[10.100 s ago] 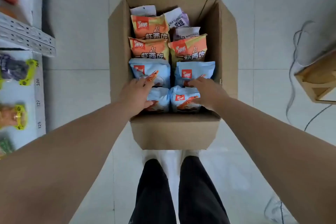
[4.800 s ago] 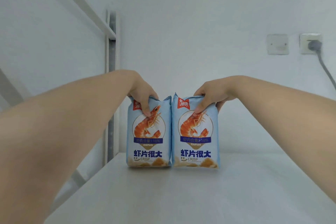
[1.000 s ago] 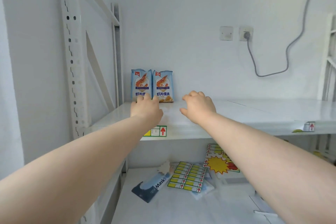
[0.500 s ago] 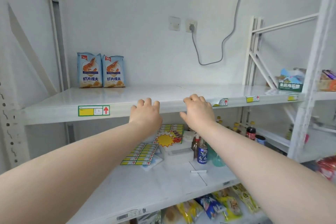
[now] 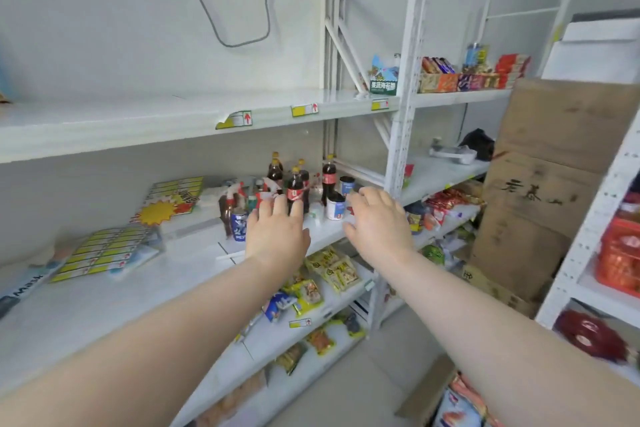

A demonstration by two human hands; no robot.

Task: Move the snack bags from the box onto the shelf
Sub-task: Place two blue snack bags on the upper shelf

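Note:
My left hand (image 5: 277, 236) and my right hand (image 5: 379, 224) are both stretched out in front of me, fingers apart, with nothing in them. They hover in front of the white shelf unit. The upper white shelf (image 5: 138, 121) runs across the left half of the view. Only a sliver of a blue snack bag (image 5: 2, 87) shows at the far left edge of that shelf. At the bottom right, a corner of the open cardboard box (image 5: 424, 392) appears, with blue and orange snack bags (image 5: 457, 409) inside it.
Cola bottles (image 5: 298, 184) and cans stand on the middle shelf behind my hands. Yellow label sheets (image 5: 104, 250) lie to the left. Snack packets (image 5: 329, 270) fill the lower shelves. Large stacked cartons (image 5: 554, 184) stand at the right, beside another rack (image 5: 595, 239).
The view has swung right and down. The two blue bags on the upper shelf have slid out to the left edge, and my empty hands have dropped below that shelf.

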